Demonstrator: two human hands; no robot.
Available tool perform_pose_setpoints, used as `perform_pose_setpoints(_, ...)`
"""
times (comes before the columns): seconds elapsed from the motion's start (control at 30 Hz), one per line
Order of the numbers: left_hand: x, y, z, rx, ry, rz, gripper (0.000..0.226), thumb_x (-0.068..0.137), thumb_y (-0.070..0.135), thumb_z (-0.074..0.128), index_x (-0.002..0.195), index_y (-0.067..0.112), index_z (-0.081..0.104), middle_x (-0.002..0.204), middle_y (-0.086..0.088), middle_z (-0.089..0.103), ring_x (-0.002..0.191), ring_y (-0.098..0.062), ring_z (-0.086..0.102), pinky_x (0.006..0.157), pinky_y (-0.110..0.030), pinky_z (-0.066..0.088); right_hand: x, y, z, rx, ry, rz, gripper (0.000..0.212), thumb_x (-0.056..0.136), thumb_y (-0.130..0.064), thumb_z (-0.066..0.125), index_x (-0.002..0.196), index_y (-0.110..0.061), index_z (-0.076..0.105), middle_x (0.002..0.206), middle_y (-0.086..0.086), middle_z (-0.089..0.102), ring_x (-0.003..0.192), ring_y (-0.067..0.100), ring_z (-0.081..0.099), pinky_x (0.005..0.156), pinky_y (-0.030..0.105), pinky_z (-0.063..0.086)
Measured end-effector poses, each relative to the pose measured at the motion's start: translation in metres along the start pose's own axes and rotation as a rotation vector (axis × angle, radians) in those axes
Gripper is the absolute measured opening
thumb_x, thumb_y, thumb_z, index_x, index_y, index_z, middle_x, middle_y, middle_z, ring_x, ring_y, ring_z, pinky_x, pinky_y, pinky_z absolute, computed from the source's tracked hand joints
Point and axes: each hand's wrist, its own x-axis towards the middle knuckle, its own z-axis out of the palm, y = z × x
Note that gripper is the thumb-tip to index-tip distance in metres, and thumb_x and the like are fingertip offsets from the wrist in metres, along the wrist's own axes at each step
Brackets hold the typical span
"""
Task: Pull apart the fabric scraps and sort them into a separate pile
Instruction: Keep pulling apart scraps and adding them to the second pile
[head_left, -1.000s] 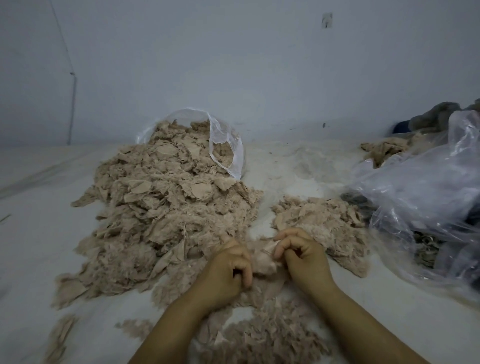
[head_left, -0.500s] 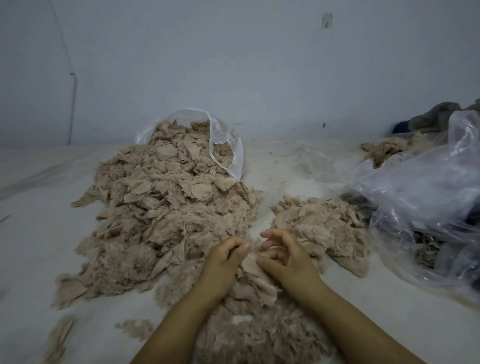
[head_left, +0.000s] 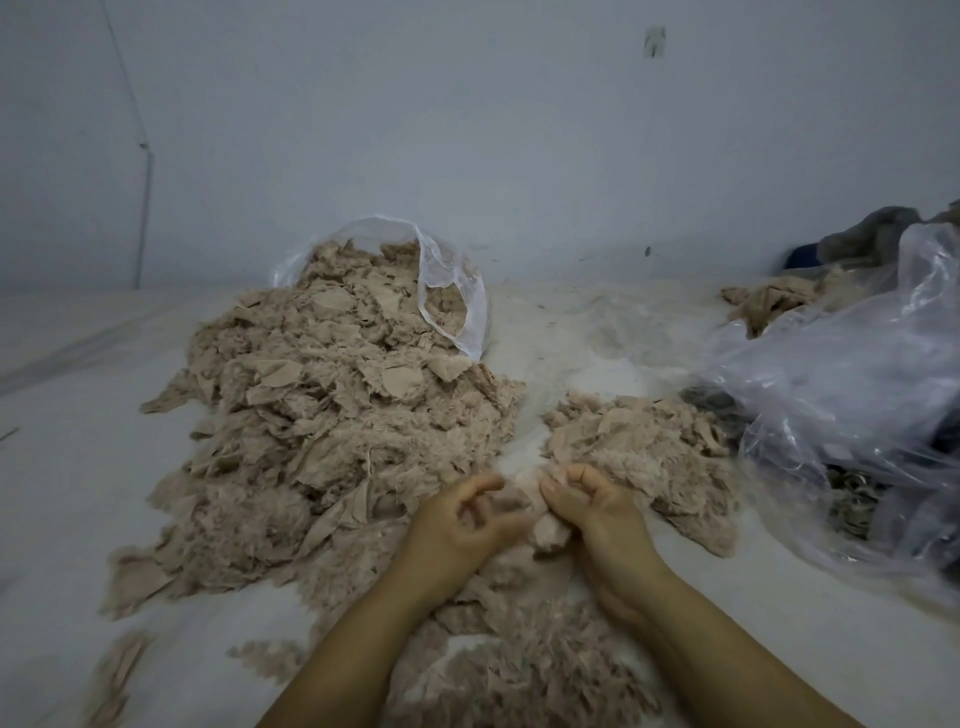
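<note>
two hands (head_left: 524, 519) grip one scrap (head_left: 549, 531) between two piles (head_left: 332, 415).

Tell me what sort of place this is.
Probably a textile-waste sorting spot: a large heap of beige fabric scraps spills from a clear bag, with a smaller pile alongside.

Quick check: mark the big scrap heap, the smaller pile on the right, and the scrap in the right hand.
big scrap heap (head_left: 322, 415): head view, middle of heap.
smaller pile (head_left: 639, 441): head view, pile's centre.
scrap (head_left: 549, 531): head view, wad showing beside the right hand (head_left: 597, 514).
</note>
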Motion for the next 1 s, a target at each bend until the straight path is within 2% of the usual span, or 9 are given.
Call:
perform_pose_setpoints(0.07, -0.001, 0.000, 0.007, 0.078, -0.097, 0.015, 0.015, 0.068, 0.039, 0.081, 0.078, 0.039, 0.071, 0.079, 0.012, 0.070, 0.074, 0.001, 0.063, 0.069, -0.018, 0.049, 0.000, 0.001, 0.003, 0.030, -0.004, 0.010, 0.011, 0.086, -0.009, 0.065, 0.092, -0.005, 0.057, 0.072, 0.015, 0.064, 0.063, 0.026, 0.059, 0.060, 0.036, 0.050)
perform_pose_setpoints(0.13, -0.001, -0.002, 0.007, 0.134, -0.103, 0.030, 0.025, 0.076, 0.019, 0.077, 0.063, 0.039, 0.069, 0.071, 0.013, 0.069, 0.071, -0.001, 0.061, 0.068, -0.020, 0.049, 0.001, -0.001, 0.002, 0.056, 0.052, 0.004, 0.009, 0.085, -0.007, 0.065, 0.085, -0.008, 0.057, 0.068, 0.012, 0.062, 0.060, 0.024, 0.059, 0.058, 0.034, 0.050)
perform_pose_setpoints(0.23, 0.002, -0.002, 0.000, 0.140, -0.049, 0.036, 0.032, 0.084, 0.007, 0.066, 0.064, 0.032, 0.064, 0.073, 0.009, 0.063, 0.072, -0.006, 0.057, 0.069, -0.017, 0.045, 0.005, -0.004, -0.006, 0.027, 0.136, -0.006, 0.017, 0.084, -0.003, 0.066, 0.074, -0.012, 0.056, 0.061, 0.006, 0.061, 0.054, 0.019, 0.057, 0.050, 0.028, 0.048)
perform_pose_setpoints(0.37, 0.003, -0.003, -0.003, 0.124, -0.023, 0.035, 0.026, 0.091, 0.010, 0.056, 0.070, 0.025, 0.055, 0.074, 0.007, 0.057, 0.069, -0.007, 0.050, 0.066, -0.023, 0.040, 0.007, -0.009, -0.012, -0.021, 0.179, -0.019, 0.017, 0.085, -0.005, 0.067, 0.075, -0.012, 0.055, 0.059, 0.007, 0.056, 0.046, 0.016, 0.047, 0.052, 0.030, 0.042)
perform_pose_setpoints(0.5, 0.001, -0.005, -0.005, 0.037, -0.146, -0.008, 0.017, 0.088, 0.039, 0.061, 0.081, 0.026, 0.054, 0.065, 0.008, 0.054, 0.058, -0.006, 0.045, 0.059, -0.020, 0.039, 0.007, -0.010, -0.013, 0.011, 0.168, -0.021, 0.013, 0.086, -0.005, 0.066, 0.080, -0.009, 0.055, 0.060, 0.010, 0.060, 0.052, 0.023, 0.053, 0.057, 0.035, 0.048)
perform_pose_setpoints(0.57, 0.000, -0.006, -0.003, 0.059, -0.183, -0.027, 0.016, 0.079, 0.035, 0.073, 0.082, 0.030, 0.058, 0.061, 0.014, 0.056, 0.058, -0.001, 0.050, 0.060, -0.015, 0.041, 0.006, -0.011, -0.013, 0.019, 0.192, -0.047, 0.014, 0.086, -0.004, 0.065, 0.079, -0.009, 0.054, 0.060, 0.011, 0.060, 0.051, 0.022, 0.054, 0.051, 0.031, 0.049)
perform_pose_setpoints(0.67, 0.002, -0.006, -0.002, 0.116, -0.109, 0.024, 0.016, 0.083, 0.021, 0.070, 0.073, 0.032, 0.064, 0.067, 0.022, 0.061, 0.067, 0.007, 0.055, 0.066, -0.009, 0.041, 0.007, -0.014, -0.014, 0.000, 0.298, -0.138, 0.016, 0.085, -0.002, 0.066, 0.077, -0.010, 0.054, 0.057, 0.008, 0.060, 0.047, 0.017, 0.057, 0.044, 0.022, 0.049)
perform_pose_setpoints(0.83, 0.002, -0.003, -0.004, 0.042, -0.042, 0.037, 0.020, 0.087, 0.012, 0.064, 0.071, 0.023, 0.065, 0.071, 0.010, 0.061, 0.069, 0.001, 0.056, 0.068, -0.011, 0.043, 0.013, -0.023, -0.030, -0.117, 0.486, -0.247, 0.013, 0.085, -0.009, 0.069, 0.082, -0.010, 0.056, 0.060, 0.005, 0.059, 0.043, 0.006, 0.054, 0.043, 0.016, 0.047)
perform_pose_setpoints(1.0, 0.002, -0.002, -0.003, -0.025, 0.003, 0.032, 0.019, 0.087, 0.023, 0.063, 0.071, 0.030, 0.070, 0.067, 0.007, 0.060, 0.060, -0.004, 0.050, 0.060, -0.014, 0.041, 0.010, -0.019, -0.020, -0.050, 0.342, -0.181, 0.015, 0.085, -0.004, 0.068, 0.078, -0.011, 0.056, 0.052, -0.001, 0.062, 0.044, 0.009, 0.057, 0.043, 0.017, 0.047)
